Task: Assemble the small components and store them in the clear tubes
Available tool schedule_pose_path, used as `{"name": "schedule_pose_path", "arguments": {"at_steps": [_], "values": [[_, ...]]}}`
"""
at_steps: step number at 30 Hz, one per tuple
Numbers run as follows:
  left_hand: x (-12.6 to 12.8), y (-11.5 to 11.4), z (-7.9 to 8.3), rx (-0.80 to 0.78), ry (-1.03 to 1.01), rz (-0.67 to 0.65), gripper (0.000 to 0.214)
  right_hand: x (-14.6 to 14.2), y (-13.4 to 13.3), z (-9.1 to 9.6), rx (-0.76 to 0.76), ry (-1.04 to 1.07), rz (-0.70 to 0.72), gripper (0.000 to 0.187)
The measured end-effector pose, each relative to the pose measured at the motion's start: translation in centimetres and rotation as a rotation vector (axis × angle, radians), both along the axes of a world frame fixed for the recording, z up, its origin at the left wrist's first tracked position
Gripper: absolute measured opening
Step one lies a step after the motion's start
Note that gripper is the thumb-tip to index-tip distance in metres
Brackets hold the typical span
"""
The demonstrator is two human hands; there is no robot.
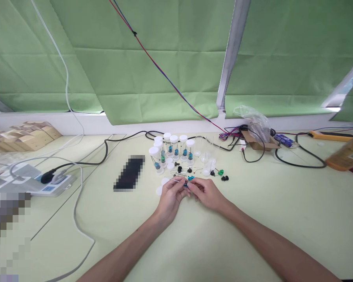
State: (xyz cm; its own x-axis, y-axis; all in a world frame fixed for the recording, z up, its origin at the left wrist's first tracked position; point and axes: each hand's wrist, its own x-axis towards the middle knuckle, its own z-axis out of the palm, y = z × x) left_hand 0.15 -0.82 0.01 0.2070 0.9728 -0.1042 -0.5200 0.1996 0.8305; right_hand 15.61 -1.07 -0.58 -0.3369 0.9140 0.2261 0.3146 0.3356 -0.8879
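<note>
The left hand (172, 194) and right hand (208, 192), nearly meeting, pinch a small dark-blue piece (186, 185) between them; a thin silvery rod (174, 180) juts leftward, nearer the left hand.

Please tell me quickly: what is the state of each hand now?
Left hand: closed, holding a small blue part.
Right hand: closed, pinching the same part.

Green blinds (153, 78), crossed diagonally by a red-and-blue wire pair (161, 71). Worktop (267, 227), left: wooden blocks (37, 137); power strip (54, 188) with black plug (48, 176); dark oblong (129, 173), pixelated. Right: cardboard box (259, 145) beneath clear plastic bag (254, 121); yellow-cased object (332, 136); orange bottle (345, 153), right edge.
</note>
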Motion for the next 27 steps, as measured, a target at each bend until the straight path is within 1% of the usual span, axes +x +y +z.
{"name": "schedule_pose_path", "arguments": {"at_steps": [3,7,13,16,22,27], "values": [[-0.05,0.02,-0.09,0.003,-0.003,0.004,0.012,-0.01,-0.04,0.09,0.024,-0.017,0.014,0.035],[0.0,-0.1,0.0,0.016,0.008,-0.006,0.011,0.05,0.01,0.06,0.045,-0.051,0.018,0.042],[0.16,-0.2,0.38,0.03,0.023,-0.028,0.012,0.1,0.06,-0.2,0.033,-0.035,0.017,0.058],[0.17,-0.1,0.29,0.029,0.02,-0.03,0.012,0.08,0.11,-0.43,0.032,-0.027,0.012,0.061],[0.14,-0.09,0.17,0.022,0.021,-0.017,0.012,0.02,0.21,-0.53,-0.013,-0.02,-0.008,0.059],[0.14,-0.12,0.15,0.016,0.023,-0.003,0.013,0.05,0.08,-0.03,-0.008,-0.019,0.009,0.049]]}}
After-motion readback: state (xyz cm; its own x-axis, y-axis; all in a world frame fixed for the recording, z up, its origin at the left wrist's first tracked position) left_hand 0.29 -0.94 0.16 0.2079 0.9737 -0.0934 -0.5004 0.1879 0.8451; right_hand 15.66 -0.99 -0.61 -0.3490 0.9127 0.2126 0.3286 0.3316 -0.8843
